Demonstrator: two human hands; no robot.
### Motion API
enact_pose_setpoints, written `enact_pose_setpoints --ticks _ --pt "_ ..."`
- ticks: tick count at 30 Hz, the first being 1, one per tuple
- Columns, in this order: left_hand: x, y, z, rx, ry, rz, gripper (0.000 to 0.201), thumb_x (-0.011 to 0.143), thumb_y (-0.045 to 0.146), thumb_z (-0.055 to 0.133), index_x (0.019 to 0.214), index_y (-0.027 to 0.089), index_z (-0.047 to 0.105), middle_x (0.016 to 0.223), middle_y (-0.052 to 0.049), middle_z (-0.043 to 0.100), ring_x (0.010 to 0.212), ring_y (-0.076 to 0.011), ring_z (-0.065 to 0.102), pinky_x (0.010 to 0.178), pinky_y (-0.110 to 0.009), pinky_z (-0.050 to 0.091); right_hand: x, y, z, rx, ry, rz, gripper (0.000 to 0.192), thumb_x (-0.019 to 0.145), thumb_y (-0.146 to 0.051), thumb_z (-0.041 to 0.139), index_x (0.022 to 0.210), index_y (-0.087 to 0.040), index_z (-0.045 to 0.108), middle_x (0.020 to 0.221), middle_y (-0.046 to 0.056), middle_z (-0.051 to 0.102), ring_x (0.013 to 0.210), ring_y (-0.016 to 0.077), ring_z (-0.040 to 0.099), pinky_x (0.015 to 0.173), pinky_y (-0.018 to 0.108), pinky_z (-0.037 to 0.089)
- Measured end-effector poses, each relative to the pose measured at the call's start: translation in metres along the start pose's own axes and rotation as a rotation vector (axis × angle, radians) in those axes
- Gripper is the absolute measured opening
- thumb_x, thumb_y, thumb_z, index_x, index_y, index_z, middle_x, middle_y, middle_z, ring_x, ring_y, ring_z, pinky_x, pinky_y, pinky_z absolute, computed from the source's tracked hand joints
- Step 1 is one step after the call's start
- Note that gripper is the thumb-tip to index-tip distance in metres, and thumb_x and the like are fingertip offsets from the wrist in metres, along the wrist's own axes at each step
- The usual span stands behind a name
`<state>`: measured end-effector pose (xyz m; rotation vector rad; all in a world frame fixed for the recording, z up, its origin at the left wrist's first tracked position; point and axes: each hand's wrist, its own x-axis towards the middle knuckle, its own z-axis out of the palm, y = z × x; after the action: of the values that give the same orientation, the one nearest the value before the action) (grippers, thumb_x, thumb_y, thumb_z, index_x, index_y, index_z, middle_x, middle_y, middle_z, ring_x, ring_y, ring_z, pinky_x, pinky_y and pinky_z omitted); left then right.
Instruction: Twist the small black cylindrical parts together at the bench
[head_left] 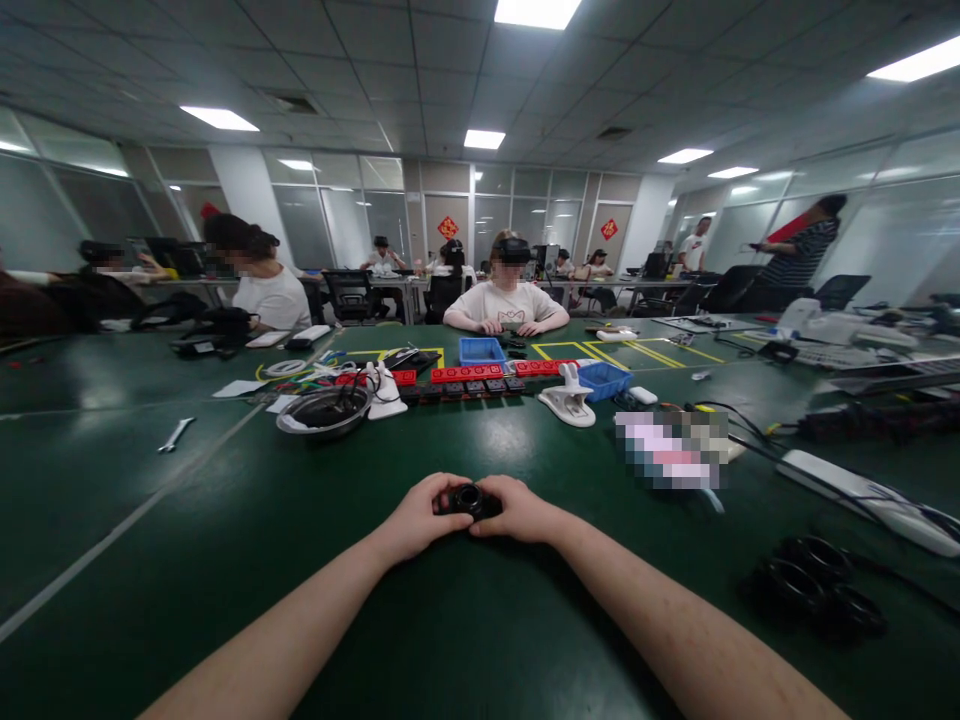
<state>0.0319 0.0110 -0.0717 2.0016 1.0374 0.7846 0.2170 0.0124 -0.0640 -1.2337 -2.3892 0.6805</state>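
Between my hands is a small black part with a round ring on top (pixel 469 497), just above or on the green table (pixel 465 610). My left hand (pixel 422 517) closes on its left side, thumb along the near edge. My right hand (pixel 519 508) grips its right side with the fingers curled around. The thumbs almost meet in front of the ring. The part's underside is hidden, and its exact kind does not show.
Ahead lie red and black socket strips (pixel 465 375), a blue bin (pixel 481 351), a metal bowl (pixel 324 412) and a white clip stand (pixel 568 398). A wrench (pixel 176 435) is on the left, black rings (pixel 814 585) on the right. A person (pixel 507 295) sits opposite.
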Motion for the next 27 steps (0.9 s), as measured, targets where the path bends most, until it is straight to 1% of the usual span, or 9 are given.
enact_pose_setpoints --ticks 6,12,14,17,18,23,27 --pt "0.0 0.0 -0.001 -0.008 -0.02 0.0 0.039 0.064 0.028 0.063 0.101 0.019 0.052 0.086 -0.002 0.051 0.067 -0.0127 0.046 0.059 -0.022 0.037 0.001 0.009 0.001 0.121 -0.026 -0.076 0.039 0.062 -0.027 0.067 0.099 -0.019 0.056 0.084 -0.001 0.056 0.078 0.0157 0.05 0.067 0.024 0.036" --pt "-0.001 -0.001 0.0 0.015 -0.006 0.021 0.039 0.065 0.028 0.062 0.102 0.02 0.051 0.086 -0.002 0.05 0.069 -0.0136 0.046 0.061 -0.023 0.038 0.003 0.011 0.003 0.13 -0.03 -0.049 0.034 0.061 -0.025 0.068 0.093 -0.017 0.058 0.082 0.0 0.056 0.077 0.0161 0.05 0.066 0.024 0.037" --pt "-0.001 -0.002 0.0 -0.001 -0.006 0.013 0.043 0.065 0.027 0.062 0.106 0.02 0.049 0.086 -0.002 0.05 0.07 -0.0136 0.046 0.062 -0.024 0.038 0.002 0.01 0.001 0.134 -0.04 -0.054 0.033 0.062 -0.024 0.068 0.092 -0.017 0.058 0.082 0.0 0.056 0.077 0.016 0.05 0.066 0.024 0.037" --pt "-0.001 -0.002 0.0 -0.042 -0.011 -0.007 0.054 0.066 0.026 0.062 0.115 0.022 0.041 0.087 -0.001 0.05 0.071 -0.0133 0.046 0.063 -0.024 0.038 0.002 0.008 0.0 0.128 -0.038 -0.076 0.031 0.062 -0.024 0.067 0.091 -0.016 0.058 0.083 0.0 0.056 0.077 0.0158 0.05 0.066 0.024 0.037" --pt "-0.001 -0.001 0.0 -0.038 -0.015 -0.005 0.055 0.066 0.026 0.062 0.116 0.023 0.04 0.087 -0.001 0.05 0.071 -0.0133 0.046 0.063 -0.024 0.038 0.002 0.008 0.0 0.124 -0.036 -0.077 0.03 0.062 -0.024 0.067 0.09 -0.016 0.058 0.082 0.0 0.055 0.077 0.0158 0.05 0.066 0.024 0.037" --pt "-0.001 0.003 -0.003 0.05 -0.028 0.04 0.042 0.067 0.029 0.061 0.107 0.025 0.05 0.084 0.0 0.047 0.07 -0.0132 0.045 0.061 -0.023 0.036 0.003 0.01 0.002 0.109 -0.024 -0.044 0.031 0.061 -0.025 0.068 0.088 -0.015 0.057 0.081 0.0 0.054 0.075 0.0151 0.049 0.063 0.023 0.036" --pt "-0.001 0.007 0.001 0.103 0.018 0.021 0.039 0.065 0.028 0.063 0.102 0.024 0.053 0.079 0.0 0.048 0.067 -0.0132 0.045 0.059 -0.023 0.036 0.005 0.011 0.005 0.084 -0.006 0.03 0.033 0.057 -0.03 0.07 0.082 -0.016 0.055 0.075 -0.001 0.052 0.068 0.0133 0.047 0.056 0.021 0.033"
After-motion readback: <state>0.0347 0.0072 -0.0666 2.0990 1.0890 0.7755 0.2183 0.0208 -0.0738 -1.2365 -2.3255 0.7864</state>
